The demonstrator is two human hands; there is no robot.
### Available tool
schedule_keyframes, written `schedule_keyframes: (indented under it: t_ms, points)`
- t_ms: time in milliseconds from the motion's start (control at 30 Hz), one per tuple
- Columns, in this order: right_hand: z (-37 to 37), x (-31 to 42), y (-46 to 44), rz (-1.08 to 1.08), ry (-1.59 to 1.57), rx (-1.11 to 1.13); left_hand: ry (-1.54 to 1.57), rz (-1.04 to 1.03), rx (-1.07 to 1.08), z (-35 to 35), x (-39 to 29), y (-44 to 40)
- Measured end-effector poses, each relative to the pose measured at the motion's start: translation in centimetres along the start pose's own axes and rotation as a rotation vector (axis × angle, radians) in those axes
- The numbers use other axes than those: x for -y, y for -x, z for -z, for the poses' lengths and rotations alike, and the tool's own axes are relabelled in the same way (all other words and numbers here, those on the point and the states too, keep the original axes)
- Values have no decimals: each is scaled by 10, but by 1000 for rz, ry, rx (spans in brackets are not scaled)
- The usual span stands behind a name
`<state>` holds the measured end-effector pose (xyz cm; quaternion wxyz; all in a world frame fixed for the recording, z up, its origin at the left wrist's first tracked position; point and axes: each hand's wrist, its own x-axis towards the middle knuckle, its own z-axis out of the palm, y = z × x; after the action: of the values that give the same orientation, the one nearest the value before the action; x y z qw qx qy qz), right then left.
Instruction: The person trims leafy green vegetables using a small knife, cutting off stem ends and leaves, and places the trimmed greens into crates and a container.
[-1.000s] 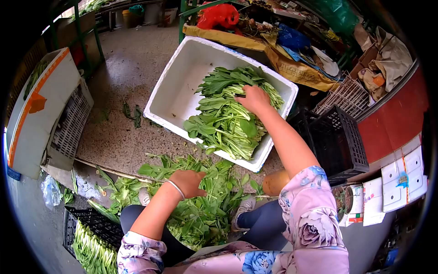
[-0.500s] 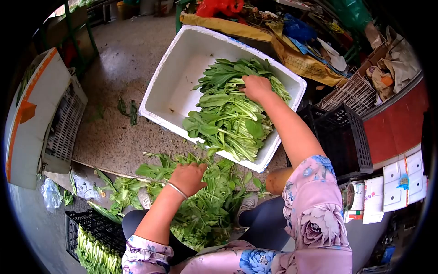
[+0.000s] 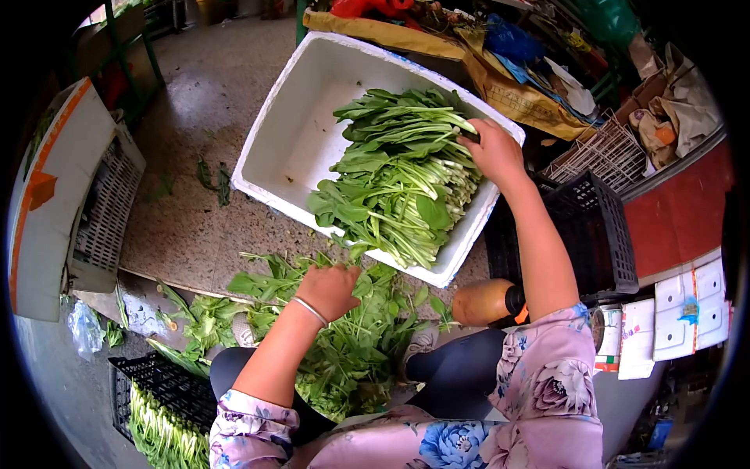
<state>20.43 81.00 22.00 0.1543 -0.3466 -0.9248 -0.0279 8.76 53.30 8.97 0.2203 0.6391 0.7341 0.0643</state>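
A white foam box (image 3: 269, 152) holds a stack of leafy greens (image 3: 398, 184), pale stems pointing right. My right hand (image 3: 495, 152) is at the stem ends of the upper bunch, fingers bent around them. Something small and dark shows beneath its thumb; I cannot make it out. Over the loose greens (image 3: 351, 356) on the floor between my feet is my left hand (image 3: 330, 291), wearing a bracelet (image 3: 311, 311). Its fingers curl down among the leaves, tips hidden, and I cannot see what they hold.
An orange-brown container (image 3: 478, 302) with a black top stands by my right knee. Black crates stand at the right (image 3: 590, 234) and lower left (image 3: 164, 391), the latter with greens. A white box (image 3: 55, 195) leans left. Cartons (image 3: 676, 316) lie at right.
My right hand has moved right, from over the stacked greens to their stem ends, and the upper bunch is straighter. My left hand has shifted slightly right. The orange-brown container is more exposed.
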Motion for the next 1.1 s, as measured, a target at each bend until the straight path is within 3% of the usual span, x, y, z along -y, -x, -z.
schedule_keyframes:
  t_ms: [100, 267, 367, 467, 567, 600, 667, 800, 933, 967, 1033, 1100]
  points:
    - [-34, -21, 35, 99, 62, -101, -26, 4, 91, 1, -5, -4]
    - [-45, -20, 66, 74, -90, -117, 73, -2, -39, 4, 1, -10]
    - [-44, -25, 78, -117, -261, -110, 267, -30, -223, 15, 8, -22]
    - [-64, -34, 95, -432, -1083, -325, 369, -1, -449, 42, 4, -47]
    - [-74, -47, 108, -728, -1373, -330, 353, -105, -611, 83, -20, -81]
    - [-69, -49, 112, -738, -1386, -334, 339, -105, -600, 90, -26, -96]
    - [-54, -47, 112, -885, -1625, -222, 167, -175, -780, 102, -36, -122]
    - [-60, -45, 111, -944, -1597, -170, 88, -191, -705, 105, -50, -155]
    - [-66, -34, 108, -1003, -1516, -279, -54, -282, -646, 110, -59, -170]
    - [-74, -32, 106, -916, -1499, -418, -59, -281, -641, 110, -60, -173]
    - [-78, -26, 105, -748, -1457, -491, -134, -427, -595, 114, -61, -180]
    - [-63, -13, 106, -772, -1631, -357, -173, -464, -521, 115, -60, -189]
